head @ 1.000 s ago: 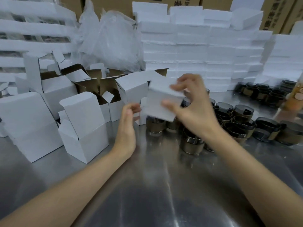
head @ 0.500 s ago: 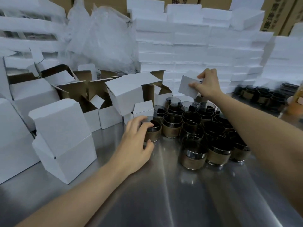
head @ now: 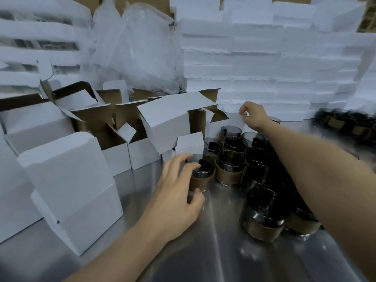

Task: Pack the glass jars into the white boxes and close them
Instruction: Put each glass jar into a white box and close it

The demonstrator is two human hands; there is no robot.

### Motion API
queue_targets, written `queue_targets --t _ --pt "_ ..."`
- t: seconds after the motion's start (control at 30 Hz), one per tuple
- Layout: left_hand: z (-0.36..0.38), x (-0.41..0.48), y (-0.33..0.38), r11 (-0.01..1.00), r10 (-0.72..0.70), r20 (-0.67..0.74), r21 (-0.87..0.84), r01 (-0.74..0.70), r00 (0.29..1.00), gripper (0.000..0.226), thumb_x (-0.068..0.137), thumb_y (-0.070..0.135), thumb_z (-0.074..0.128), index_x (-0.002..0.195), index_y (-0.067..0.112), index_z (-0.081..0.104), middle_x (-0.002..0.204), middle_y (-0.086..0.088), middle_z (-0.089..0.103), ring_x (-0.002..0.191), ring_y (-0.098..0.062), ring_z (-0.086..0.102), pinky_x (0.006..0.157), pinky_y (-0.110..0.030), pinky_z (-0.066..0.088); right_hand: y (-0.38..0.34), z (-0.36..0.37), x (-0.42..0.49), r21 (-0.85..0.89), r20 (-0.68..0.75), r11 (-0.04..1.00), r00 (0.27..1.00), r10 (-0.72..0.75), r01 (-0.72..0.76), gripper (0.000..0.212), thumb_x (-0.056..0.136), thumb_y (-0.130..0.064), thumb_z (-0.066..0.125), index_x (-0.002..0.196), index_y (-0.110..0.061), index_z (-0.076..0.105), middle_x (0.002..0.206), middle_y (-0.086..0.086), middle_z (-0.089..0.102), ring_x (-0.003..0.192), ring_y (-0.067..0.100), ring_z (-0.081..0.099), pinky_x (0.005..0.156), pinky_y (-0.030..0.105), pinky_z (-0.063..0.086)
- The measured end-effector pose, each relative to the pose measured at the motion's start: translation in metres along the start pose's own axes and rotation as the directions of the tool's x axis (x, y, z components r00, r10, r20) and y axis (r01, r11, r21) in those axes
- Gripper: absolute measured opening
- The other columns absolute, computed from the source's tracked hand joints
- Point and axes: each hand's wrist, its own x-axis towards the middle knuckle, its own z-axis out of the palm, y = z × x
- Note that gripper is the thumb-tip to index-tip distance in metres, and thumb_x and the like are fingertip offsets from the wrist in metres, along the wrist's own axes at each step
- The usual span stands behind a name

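Several dark glass jars with brown paper bands stand clustered mid-table. My left hand (head: 179, 192) wraps its fingers and thumb around the nearest-left jar (head: 203, 176). My right hand (head: 253, 115) reaches far back and holds the top of a closed white box (head: 225, 125) that stands behind the jars, in front of the stack. Open white boxes with brown insides (head: 130, 131) crowd the left. A big box with its lid raised (head: 69, 190) stands at front left.
A wall of stacked white boxes (head: 264, 68) fills the back right. Crumpled clear plastic bags (head: 138, 47) sit at the back centre. More jars (head: 345, 123) stand at the far right. The steel table (head: 203, 251) shows bare metal in front.
My right hand carried the closed white box back and set it down by the stack. My left hand moved onto the nearest jar and curled around it.
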Motion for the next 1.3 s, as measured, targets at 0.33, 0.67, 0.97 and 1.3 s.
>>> queue_targets --t 0.33,0.67,0.97,1.3 --pt "0.000 0.002 -0.004 0.999 -0.024 -0.008 -0.031 0.024 1.000 0.046 0.090 0.027 0.048 0.136 0.024 0.042 0.144 0.019 0.021 0.133 0.012 0.007 0.097 -0.003 0.008 -0.036 -0.019 0.005 -0.371 0.197 0.928 0.979 0.046 0.031 0.039 0.091 0.008 0.042 0.125 -0.001 0.058 0.138 0.019 0.050 0.129 0.035 0.042 0.103 0.037 0.036" --pt "-0.015 0.000 0.009 0.964 -0.189 -0.187 -0.224 0.146 0.964 0.040 0.092 0.010 0.055 0.129 0.019 0.045 0.128 0.005 0.030 0.121 -0.016 0.041 0.100 -0.023 0.041 -0.193 -0.075 -0.166 0.503 -0.058 0.862 0.998 -0.035 0.060 0.024 0.085 -0.003 0.047 0.091 -0.012 0.068 0.084 0.003 0.068 0.067 0.014 0.066 0.055 0.016 0.051" --pt "-0.008 0.001 0.003 0.999 0.013 -0.398 0.037 0.002 0.917 0.064 0.083 -0.006 0.054 0.141 0.001 0.027 0.152 -0.021 0.009 0.143 -0.029 0.012 0.117 -0.025 0.012 -0.192 0.026 -0.257 0.709 0.075 0.690 0.989 0.131 -0.145 0.036 0.084 0.002 0.039 0.052 -0.012 0.048 0.047 -0.007 0.043 0.053 0.013 0.038 0.055 0.028 0.029" --pt "-0.009 0.032 -0.019 0.995 -0.075 -0.499 -0.094 0.032 0.863 0.082 0.092 0.017 0.058 0.148 0.008 -0.001 0.158 -0.024 -0.007 0.148 -0.029 -0.003 0.120 -0.035 0.002 -0.188 0.030 -0.258 0.695 0.220 0.688 0.973 0.073 -0.209 0.038 0.084 -0.009 0.037 0.052 -0.023 0.050 0.045 0.000 0.045 0.045 0.019 0.043 0.056 0.031 0.032"
